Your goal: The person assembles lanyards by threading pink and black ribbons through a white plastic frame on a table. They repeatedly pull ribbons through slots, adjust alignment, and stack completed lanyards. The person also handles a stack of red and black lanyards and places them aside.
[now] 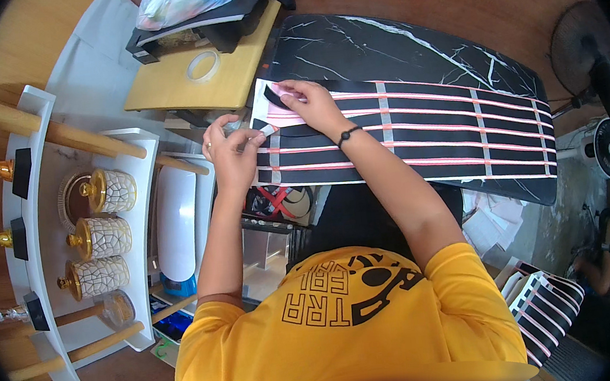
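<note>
A long sheet of black strips, edged with pink and white lines, lies across the dark marbled table. Translucent tape bands cross it in several places. At its left end, one black strip is curled up, baring a pink patch beneath. My right hand, with a dark bracelet on its wrist, bends its fingers and thumb together over that strip's end. Just left of it, my left hand has thumb and forefinger pinched at a small white piece of tape by the sheet's edge.
A tape roll lies on a yellow wooden stand at the back left, below a black printer-like device. White shelving with gold-lidded jars stands left. Fans are at right; another striped bundle is lower right.
</note>
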{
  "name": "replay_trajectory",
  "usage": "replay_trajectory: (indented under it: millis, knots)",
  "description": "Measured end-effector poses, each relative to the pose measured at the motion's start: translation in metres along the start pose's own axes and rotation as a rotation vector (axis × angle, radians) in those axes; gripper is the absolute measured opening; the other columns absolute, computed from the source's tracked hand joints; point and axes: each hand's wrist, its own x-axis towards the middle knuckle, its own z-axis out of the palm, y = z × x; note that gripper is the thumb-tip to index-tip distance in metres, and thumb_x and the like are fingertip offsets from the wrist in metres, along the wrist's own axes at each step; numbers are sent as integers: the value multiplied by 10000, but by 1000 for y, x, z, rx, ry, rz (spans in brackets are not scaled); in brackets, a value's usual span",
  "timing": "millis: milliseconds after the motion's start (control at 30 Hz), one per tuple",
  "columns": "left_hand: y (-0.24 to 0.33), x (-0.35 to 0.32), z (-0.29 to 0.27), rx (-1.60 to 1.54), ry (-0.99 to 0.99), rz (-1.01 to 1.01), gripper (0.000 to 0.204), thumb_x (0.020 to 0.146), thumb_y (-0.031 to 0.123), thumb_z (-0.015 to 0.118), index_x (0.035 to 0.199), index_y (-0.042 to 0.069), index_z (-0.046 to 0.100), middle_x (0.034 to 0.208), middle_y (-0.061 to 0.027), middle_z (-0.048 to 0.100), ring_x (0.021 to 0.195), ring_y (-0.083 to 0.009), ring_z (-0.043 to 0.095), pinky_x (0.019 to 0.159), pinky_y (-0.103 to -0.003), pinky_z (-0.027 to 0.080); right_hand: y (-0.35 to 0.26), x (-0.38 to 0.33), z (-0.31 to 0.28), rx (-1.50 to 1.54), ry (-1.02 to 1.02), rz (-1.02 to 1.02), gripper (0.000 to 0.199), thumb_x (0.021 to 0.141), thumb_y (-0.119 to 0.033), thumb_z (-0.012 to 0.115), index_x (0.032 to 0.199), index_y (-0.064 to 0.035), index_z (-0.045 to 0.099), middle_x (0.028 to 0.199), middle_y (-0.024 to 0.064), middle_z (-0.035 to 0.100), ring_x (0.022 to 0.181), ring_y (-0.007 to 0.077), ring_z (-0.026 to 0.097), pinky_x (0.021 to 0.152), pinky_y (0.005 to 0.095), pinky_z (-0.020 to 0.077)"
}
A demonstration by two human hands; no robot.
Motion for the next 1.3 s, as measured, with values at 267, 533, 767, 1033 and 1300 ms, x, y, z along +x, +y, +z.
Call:
replay_trajectory:
  millis: [267,533,767,1033,1300]
  knots:
    - [-8,-2,11,-182,-14,-92,96,713,196,815,788,158,769,1148,-76,584,1156,-295,494,985,-432,356,-14,-32,5,-734,-163,-213,173,817,-290,701,809,-117,705,978,53,602,1033,264,552,890,505,389]
    - [7,-38,-27,-186,103,-81,126,678,106,817,788,117,757,1080,-88,591,1077,-287,542,922,-408,409,-1,-13,31,-757,-40,-101,171,854,-275,672,852,-112,722,958,55,626,1029,275,555,894,490,379]
    - [-8,-35,-24,-165,186,-207,105,731,110,806,816,86,749,1111,-102,602,1065,-293,556,934,-407,421,-23,-36,21,-504,-37,-334,156,862,-249,668,851,-95,694,1039,55,611,1074,278,540,945,474,362]
    - [25,-56,-48,-162,26,-94,143,682,83,809,818,102,767,959,-76,553,962,-253,539,842,-367,428,-14,-45,38,-651,-85,-205,138,873,-243,659,853,-107,676,986,52,597,1036,269,542,896,494,372]
    - [46,-69,-89,-218,75,-142,116,690,75,811,788,82,748,966,-63,569,941,-227,535,782,-338,430,-8,-33,39,-729,-45,-111,184,887,-263,632,895,-93,702,975,71,616,1047,270,559,911,493,383]
